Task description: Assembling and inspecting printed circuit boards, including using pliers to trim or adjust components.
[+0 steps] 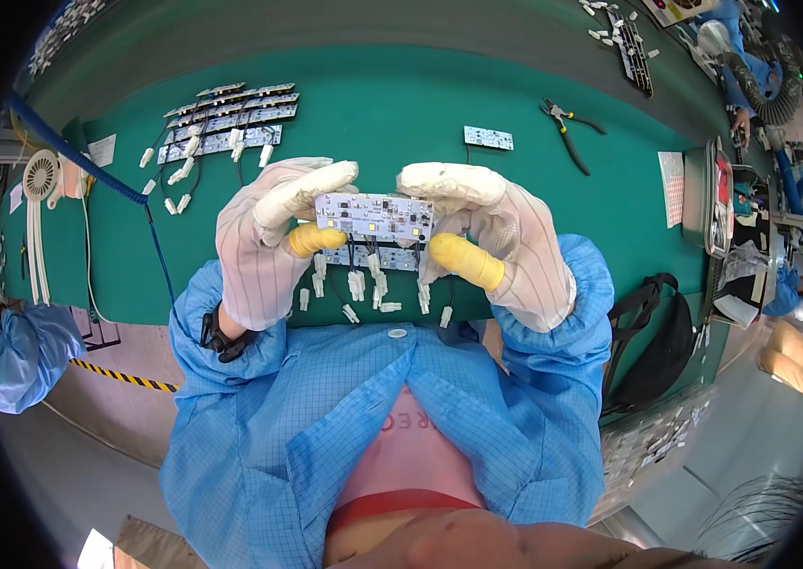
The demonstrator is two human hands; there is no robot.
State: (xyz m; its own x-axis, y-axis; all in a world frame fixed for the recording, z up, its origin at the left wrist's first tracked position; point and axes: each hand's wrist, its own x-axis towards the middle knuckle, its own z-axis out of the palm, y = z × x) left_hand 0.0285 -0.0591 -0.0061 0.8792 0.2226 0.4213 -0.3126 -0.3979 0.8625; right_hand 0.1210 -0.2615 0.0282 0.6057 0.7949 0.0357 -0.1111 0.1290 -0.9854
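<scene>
Between my two gloved hands a white circuit board [375, 216] with small yellowish LEDs is held up by its short ends. My left hand [278, 228] grips its left end, a yellow finger cot on the thumb. At the right end, my right hand [496, 232] closes on it the same way, also with a yellow cot on the thumb. Just below and partly behind it, more circuit boards [392, 258] lie near the mat's front edge. Several white connectors [356, 284] on short dark wires hang or lie there; which board each belongs to I cannot tell.
Rows of wired boards [221, 142] lie at the back left of the green mat [373, 104]. A single board [489, 138] and yellow-black pliers [567, 133] lie back right. A small fan [42, 175] and blue coiled cord [89, 161] are left; a black bag [653, 351] sits right.
</scene>
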